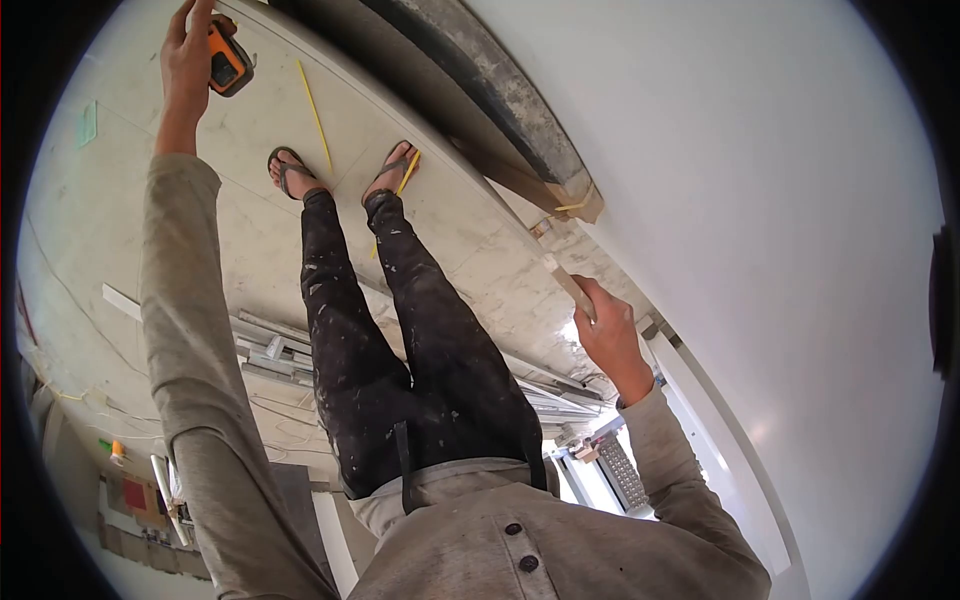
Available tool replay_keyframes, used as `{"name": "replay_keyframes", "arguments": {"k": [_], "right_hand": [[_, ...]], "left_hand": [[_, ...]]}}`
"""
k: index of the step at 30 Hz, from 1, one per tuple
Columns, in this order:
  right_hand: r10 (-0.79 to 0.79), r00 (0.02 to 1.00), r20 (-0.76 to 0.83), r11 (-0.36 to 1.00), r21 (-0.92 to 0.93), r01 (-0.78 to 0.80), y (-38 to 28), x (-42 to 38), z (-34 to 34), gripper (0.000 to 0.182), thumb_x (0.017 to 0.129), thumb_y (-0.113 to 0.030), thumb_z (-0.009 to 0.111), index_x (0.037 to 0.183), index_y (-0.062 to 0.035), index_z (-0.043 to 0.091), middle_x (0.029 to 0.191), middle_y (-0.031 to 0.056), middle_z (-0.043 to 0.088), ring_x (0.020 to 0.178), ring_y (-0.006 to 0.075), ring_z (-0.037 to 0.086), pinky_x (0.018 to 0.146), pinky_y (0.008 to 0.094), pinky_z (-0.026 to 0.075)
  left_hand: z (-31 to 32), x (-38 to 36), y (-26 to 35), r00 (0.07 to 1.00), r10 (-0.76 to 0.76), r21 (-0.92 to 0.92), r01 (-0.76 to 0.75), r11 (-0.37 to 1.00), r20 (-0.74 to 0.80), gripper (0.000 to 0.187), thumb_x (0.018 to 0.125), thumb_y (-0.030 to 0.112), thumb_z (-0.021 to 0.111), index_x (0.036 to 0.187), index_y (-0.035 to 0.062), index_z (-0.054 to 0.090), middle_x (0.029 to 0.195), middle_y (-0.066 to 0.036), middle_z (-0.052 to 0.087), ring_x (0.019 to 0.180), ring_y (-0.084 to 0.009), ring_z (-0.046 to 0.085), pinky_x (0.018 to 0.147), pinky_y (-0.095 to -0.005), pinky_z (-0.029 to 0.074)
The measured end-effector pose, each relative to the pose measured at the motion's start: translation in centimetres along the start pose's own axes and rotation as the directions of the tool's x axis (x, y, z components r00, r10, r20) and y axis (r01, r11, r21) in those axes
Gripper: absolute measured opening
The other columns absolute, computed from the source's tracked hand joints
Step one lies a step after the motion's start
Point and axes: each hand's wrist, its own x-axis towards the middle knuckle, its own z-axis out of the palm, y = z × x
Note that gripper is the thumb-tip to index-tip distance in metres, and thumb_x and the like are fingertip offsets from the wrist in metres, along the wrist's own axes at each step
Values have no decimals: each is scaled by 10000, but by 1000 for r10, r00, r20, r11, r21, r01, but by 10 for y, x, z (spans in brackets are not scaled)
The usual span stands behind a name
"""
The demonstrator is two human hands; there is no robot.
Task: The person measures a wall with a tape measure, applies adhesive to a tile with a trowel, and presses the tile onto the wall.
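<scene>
At the upper left, my left hand (186, 65) is closed around an orange and black tape measure (229, 62), with its fingertips near the top edge of the view. My right hand (608, 328), on the right, grips a short, flat, pale stick (572, 288) between thumb and fingers. The stick's far end points up and left, overlapping the long pale edge (400, 115) that runs diagonally between my hands. Beyond that edge stands a large smooth white panel (740, 200).
Sandalled feet (290, 172) stand on the pale floor (250, 235), with a narrow yellow strip (314, 113) near them. Several long metal profiles (275, 345) lie behind the legs. A dark, rough-edged slab (500, 70) lies along the panel. Loose cords (100, 405) run at left.
</scene>
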Motion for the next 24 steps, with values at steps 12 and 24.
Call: {"name": "replay_keyframes", "arguments": {"k": [12,24], "right_hand": [[-18,1000,-4,998,-55,18,7,-2,11,353,788,10,543,1137,-41,555,944,221,642,841,420,612,718,447,495],[14,997,69,954,-300,7,-18,5,7,325,768,10,564,1079,-74,517,876,171,656,768,387,625,650,477,475]], "left_hand": [[11,-17,22,999,9,-25,-10,1000,-47,715,896,526,567,1375,17,418,722,-35,541,616,-114,548,545,-292,468],[13,-17,34,997,-5,137,17,990,-81,675,882,486,610,1324,-1,458,692,-36,549,603,-128,544,531,-292,452]]}}
